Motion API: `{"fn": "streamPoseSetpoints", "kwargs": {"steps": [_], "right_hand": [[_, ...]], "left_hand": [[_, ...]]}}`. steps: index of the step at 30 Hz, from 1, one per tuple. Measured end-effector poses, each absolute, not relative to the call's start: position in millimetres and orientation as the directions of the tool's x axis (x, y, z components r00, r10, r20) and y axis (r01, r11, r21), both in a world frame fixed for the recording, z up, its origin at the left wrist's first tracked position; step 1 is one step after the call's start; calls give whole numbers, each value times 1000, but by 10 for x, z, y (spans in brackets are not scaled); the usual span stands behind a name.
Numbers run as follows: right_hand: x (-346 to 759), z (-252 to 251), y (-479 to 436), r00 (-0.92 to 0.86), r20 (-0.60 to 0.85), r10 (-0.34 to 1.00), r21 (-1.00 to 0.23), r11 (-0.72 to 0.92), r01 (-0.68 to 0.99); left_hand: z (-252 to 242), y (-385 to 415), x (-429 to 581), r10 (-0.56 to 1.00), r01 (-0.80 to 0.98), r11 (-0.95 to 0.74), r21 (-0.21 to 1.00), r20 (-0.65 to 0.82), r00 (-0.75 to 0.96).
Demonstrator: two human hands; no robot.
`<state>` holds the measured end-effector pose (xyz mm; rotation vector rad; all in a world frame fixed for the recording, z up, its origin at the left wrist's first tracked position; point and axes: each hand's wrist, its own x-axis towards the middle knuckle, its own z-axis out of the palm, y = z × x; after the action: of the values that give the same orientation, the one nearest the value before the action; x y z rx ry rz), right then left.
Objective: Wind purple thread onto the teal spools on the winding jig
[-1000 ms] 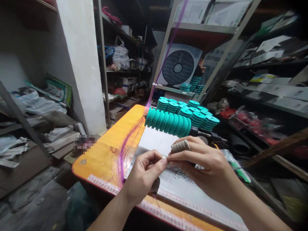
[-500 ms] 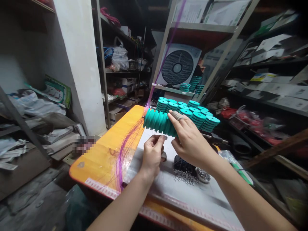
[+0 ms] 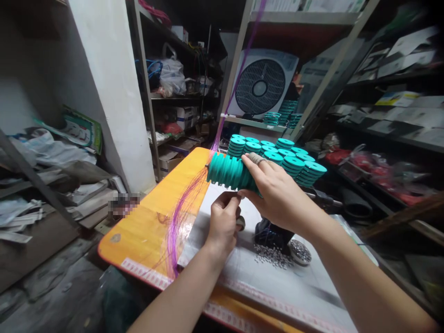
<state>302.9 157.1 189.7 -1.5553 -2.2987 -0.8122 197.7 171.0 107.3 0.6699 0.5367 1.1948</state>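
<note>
Orange surface (image 3: 149,208) filling the middle here, with a grey board (image 3: 243,275) lying across its right side, and purple threads (image 3: 172,240) sweeping down over the orange at the left. Beyond, stacks of green spools (image 3: 273,157) stand in rows, and in front of them, the row of green spools (image 3: 225,171), ribbed and level, out above the board. Right hand (image 3: 277,185) on it now, fingers curved over the top, thumb underneath, so the row sits directly in its palm and pokes out to the left. Just below that, the left hand (image 3: 224,219), thumb and forefinger pressed together right by the row's underside; whatever they pinch is too small to tell. Near the right forearm, a round dish (image 3: 302,263), and just beside it, scattered metal bits (image 3: 274,256).
</note>
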Motion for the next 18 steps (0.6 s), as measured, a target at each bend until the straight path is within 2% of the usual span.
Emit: {"fn": "streamPoseSetpoints", "kwargs": {"steps": [11, 14, 18], "right_hand": [[2993, 1920, 1629, -414, 426, 805, 385, 253, 888], [3101, 2041, 1696, -405, 377, 833, 251, 329, 910], [3264, 2241, 1779, -391, 291, 873, -90, 432, 897]], "left_hand": [[1089, 1702, 1967, 947, -682, 254, 685, -33, 320], [1085, 1654, 1921, 937, -711, 263, 653, 2, 349], [1063, 1559, 1805, 929, -737, 264, 623, 41, 368]]}}
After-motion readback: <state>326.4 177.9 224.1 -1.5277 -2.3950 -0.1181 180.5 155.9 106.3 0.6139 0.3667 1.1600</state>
